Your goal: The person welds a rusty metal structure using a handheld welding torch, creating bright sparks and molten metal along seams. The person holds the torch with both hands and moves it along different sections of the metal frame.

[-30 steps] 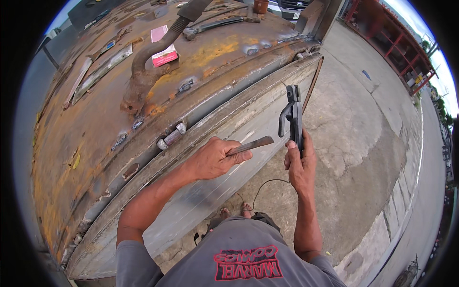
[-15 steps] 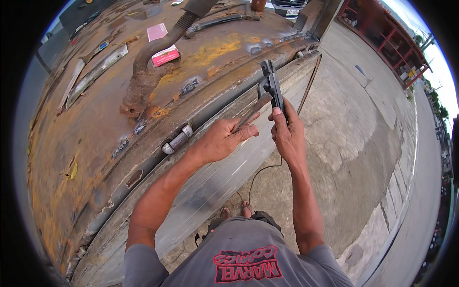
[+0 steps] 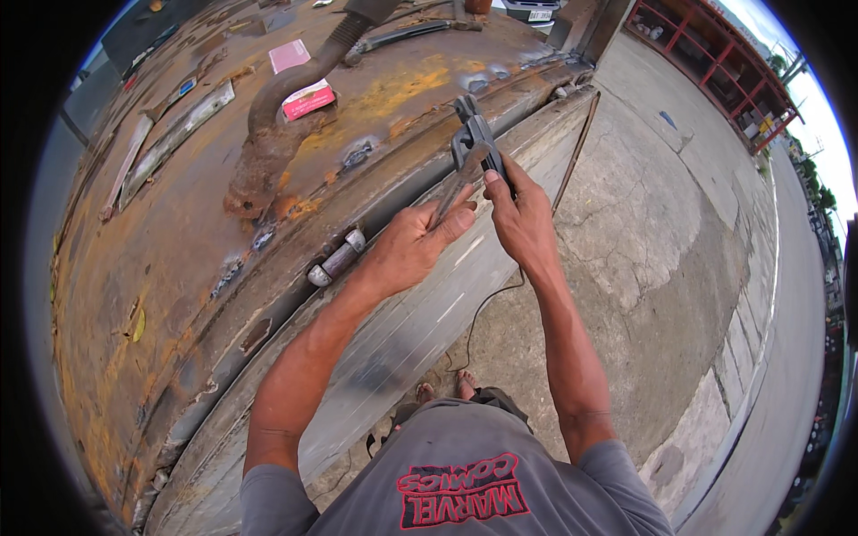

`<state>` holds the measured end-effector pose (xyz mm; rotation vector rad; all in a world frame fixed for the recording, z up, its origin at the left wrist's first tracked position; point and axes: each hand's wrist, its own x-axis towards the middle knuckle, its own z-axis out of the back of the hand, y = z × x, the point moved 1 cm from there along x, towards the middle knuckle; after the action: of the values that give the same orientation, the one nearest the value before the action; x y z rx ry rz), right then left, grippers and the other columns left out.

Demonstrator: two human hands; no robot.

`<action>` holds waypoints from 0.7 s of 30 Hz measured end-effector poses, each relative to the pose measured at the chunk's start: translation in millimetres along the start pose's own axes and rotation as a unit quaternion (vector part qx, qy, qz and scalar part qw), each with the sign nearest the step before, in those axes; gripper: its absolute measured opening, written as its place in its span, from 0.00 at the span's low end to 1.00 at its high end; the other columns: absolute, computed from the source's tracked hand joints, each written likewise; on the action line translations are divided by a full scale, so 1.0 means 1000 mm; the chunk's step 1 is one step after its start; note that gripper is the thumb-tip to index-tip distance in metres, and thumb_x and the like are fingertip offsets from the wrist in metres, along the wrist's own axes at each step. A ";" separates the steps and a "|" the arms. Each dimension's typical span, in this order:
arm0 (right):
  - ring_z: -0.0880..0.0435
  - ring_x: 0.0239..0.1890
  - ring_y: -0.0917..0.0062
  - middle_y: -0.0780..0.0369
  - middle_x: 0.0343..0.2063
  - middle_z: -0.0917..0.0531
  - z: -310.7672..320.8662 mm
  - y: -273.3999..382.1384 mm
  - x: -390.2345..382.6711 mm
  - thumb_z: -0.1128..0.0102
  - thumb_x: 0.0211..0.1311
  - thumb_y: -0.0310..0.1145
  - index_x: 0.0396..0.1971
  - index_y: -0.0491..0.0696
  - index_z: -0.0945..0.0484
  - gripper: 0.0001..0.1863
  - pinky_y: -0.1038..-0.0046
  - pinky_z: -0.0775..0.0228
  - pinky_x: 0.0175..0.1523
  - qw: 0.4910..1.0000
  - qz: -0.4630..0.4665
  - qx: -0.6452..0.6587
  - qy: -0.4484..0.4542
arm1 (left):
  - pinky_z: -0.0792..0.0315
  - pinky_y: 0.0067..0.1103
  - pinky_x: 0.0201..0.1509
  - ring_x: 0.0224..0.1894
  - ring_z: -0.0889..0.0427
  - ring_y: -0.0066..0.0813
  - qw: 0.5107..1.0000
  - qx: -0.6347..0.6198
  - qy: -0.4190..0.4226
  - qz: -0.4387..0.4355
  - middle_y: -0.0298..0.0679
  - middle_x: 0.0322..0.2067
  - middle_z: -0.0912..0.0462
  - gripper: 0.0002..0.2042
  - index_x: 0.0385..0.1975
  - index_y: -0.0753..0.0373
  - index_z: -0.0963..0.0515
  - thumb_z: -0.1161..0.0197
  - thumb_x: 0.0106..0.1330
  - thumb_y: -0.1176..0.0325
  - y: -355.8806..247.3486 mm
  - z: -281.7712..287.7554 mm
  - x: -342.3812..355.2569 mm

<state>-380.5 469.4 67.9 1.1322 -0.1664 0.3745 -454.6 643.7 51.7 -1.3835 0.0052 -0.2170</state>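
My right hand [image 3: 521, 219] is closed round the handle of a black welding electrode holder [image 3: 474, 132], its jaw end pointing up and to the left. From below that hand a thin dark cable [image 3: 480, 320] hangs toward the ground. A narrow, flat, rusty metal strip [image 3: 451, 196] is gripped in my left hand [image 3: 407, 250], between thumb and fingers. The strip's upper end meets or overlaps the holder beside its lever; whether it is clamped there cannot be made out. Both hands are above the edge of a rusty steel panel [image 3: 384, 134].
A hinge barrel [image 3: 337, 259] sits on the panel's edge by my left forearm. On the panel lie a bent rusty pipe [image 3: 268, 116], a pink box [image 3: 308, 100], a hammer-like tool [image 3: 402, 37] and metal strips [image 3: 174, 134]. Red shelving [image 3: 715, 62] stands across the concrete [image 3: 643, 214].
The electrode holder and my right hand have shifted left and slightly up, with the holder tilting further left. My left hand has moved slightly up and left, still holding the strip.
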 end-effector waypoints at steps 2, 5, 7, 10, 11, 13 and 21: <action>0.15 0.30 0.59 0.48 0.30 0.15 -0.003 -0.001 0.003 0.46 0.78 0.39 0.64 0.43 0.23 0.23 0.62 0.25 0.39 1.000 0.012 -0.004 -0.003 | 0.34 0.27 0.72 0.69 0.26 0.30 1.000 -0.001 0.010 0.006 0.50 0.66 0.21 0.34 0.76 0.65 0.35 0.42 0.80 0.46 0.000 0.000 0.000; 0.13 0.33 0.53 0.46 0.31 0.14 -0.007 -0.007 0.008 0.46 0.77 0.39 0.64 0.43 0.23 0.22 0.59 0.24 0.42 1.000 0.024 -0.007 -0.002 | 0.37 0.29 0.74 0.71 0.28 0.32 1.000 -0.001 0.025 0.013 0.50 0.68 0.23 0.35 0.77 0.65 0.37 0.42 0.80 0.47 0.003 0.001 0.001; 0.13 0.34 0.51 0.45 0.32 0.14 -0.008 -0.007 0.008 0.46 0.77 0.38 0.64 0.43 0.23 0.22 0.59 0.23 0.43 1.000 0.014 -0.005 0.007 | 0.37 0.29 0.75 0.72 0.28 0.33 1.000 -0.007 0.025 0.006 0.50 0.70 0.24 0.35 0.78 0.64 0.38 0.42 0.80 0.47 0.005 -0.001 0.000; 0.19 0.34 0.73 0.52 0.30 0.16 -0.007 -0.003 0.007 0.47 0.77 0.36 0.52 0.39 0.19 0.17 0.67 0.25 0.44 1.000 0.008 -0.008 0.005 | 0.37 0.28 0.74 0.70 0.27 0.31 0.999 -0.004 0.039 0.000 0.48 0.69 0.24 0.35 0.78 0.64 0.37 0.42 0.80 0.47 0.001 -0.002 0.000; 0.16 0.35 0.65 0.50 0.31 0.15 -0.006 -0.001 0.007 0.47 0.77 0.37 0.56 0.40 0.20 0.18 0.64 0.24 0.44 1.000 0.003 -0.016 0.012 | 0.34 0.29 0.72 0.67 0.25 0.31 1.000 0.007 0.029 0.004 0.47 0.65 0.20 0.33 0.75 0.64 0.34 0.42 0.80 0.47 -0.001 -0.003 0.000; 0.11 0.37 0.51 0.44 0.33 0.14 -0.005 0.001 0.008 0.46 0.77 0.37 0.63 0.42 0.22 0.22 0.59 0.23 0.45 0.999 -0.008 -0.032 0.028 | 0.30 0.29 0.67 0.59 0.19 0.31 1.000 0.027 0.008 0.012 0.46 0.57 0.14 0.31 0.71 0.64 0.27 0.41 0.79 0.46 -0.003 -0.005 -0.002; 0.10 0.39 0.51 0.42 0.36 0.13 -0.006 0.003 0.006 0.47 0.76 0.36 0.63 0.42 0.22 0.21 0.59 0.22 0.47 1.000 0.016 -0.013 0.015 | 0.29 0.28 0.66 0.58 0.20 0.26 0.999 0.033 0.012 0.009 0.46 0.58 0.14 0.31 0.73 0.62 0.28 0.41 0.79 0.45 -0.005 -0.004 -0.002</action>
<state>-376.3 476.9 70.4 1.0985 -0.1634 0.4168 -457.9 639.0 55.1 -1.3138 0.0290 -0.2172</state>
